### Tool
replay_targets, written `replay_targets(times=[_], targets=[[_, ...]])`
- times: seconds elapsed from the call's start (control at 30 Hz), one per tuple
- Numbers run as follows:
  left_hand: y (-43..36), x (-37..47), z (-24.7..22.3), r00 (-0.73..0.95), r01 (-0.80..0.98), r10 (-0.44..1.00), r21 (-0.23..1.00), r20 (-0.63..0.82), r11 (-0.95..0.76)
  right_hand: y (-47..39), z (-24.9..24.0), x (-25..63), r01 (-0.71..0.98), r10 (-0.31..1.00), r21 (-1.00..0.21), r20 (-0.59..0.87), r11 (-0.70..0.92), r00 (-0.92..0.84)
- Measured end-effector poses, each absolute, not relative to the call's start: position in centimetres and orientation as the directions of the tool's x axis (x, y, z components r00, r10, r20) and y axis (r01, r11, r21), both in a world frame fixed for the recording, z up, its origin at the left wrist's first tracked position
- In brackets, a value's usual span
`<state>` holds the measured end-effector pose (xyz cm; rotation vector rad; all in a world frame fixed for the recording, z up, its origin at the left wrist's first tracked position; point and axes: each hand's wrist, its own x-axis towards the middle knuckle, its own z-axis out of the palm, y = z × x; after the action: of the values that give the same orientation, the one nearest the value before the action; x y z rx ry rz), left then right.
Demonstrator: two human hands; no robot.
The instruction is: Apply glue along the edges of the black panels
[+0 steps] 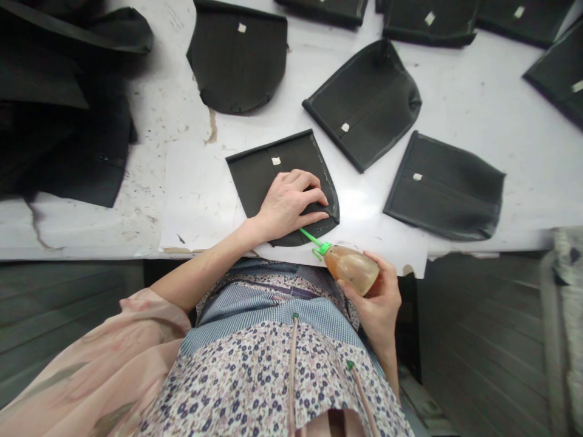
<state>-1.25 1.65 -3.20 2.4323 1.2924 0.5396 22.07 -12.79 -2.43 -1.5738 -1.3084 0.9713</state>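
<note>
In the head view a black rounded fabric piece (255,182) lies flat near the table's front edge, with a small white tag on it. My left hand (291,203) rests on this piece, fingers spread and lying flat. A shiny line, like wet glue, runs along its right margin. My right hand (376,291) is wrapped round a squeeze bottle (353,267) of amber liquid with a green cap. The bottle is tilted, and its thin green nozzle (310,235) points to the piece's lower edge; the tip is partly hidden beside my left hand.
Similar black pieces (364,103) with white tags lie behind and to the right (449,188). A heap of black fabric (64,115) covers the table's left end. White paper (195,212) lies under the work, its front edge worn. A grey surface (569,303) stands at far right.
</note>
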Motion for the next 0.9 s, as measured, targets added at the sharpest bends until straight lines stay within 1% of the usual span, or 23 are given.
replay_targets(times=[0.13,0.63,0.9], targets=[[1.66,-1.25,-3.17,0.514,0.716,0.841,0.458,0.167,-0.528,-12.77,-2.40,22.03,0.334,0.984,-0.935,-0.069,-0.121,0.162],[1.66,-1.23,-3.20,0.512,0.716,0.842,0.456,0.172,-0.528,-12.59,-2.17,21.87,0.312,0.988,-0.947,-0.034,-0.080,0.149],[1.68,-1.22,-3.19,0.510,0.715,0.846,0.469,0.158,-0.518,-12.53,-2.00,21.81,0.323,0.987,-0.941,-0.050,-0.099,0.155]])
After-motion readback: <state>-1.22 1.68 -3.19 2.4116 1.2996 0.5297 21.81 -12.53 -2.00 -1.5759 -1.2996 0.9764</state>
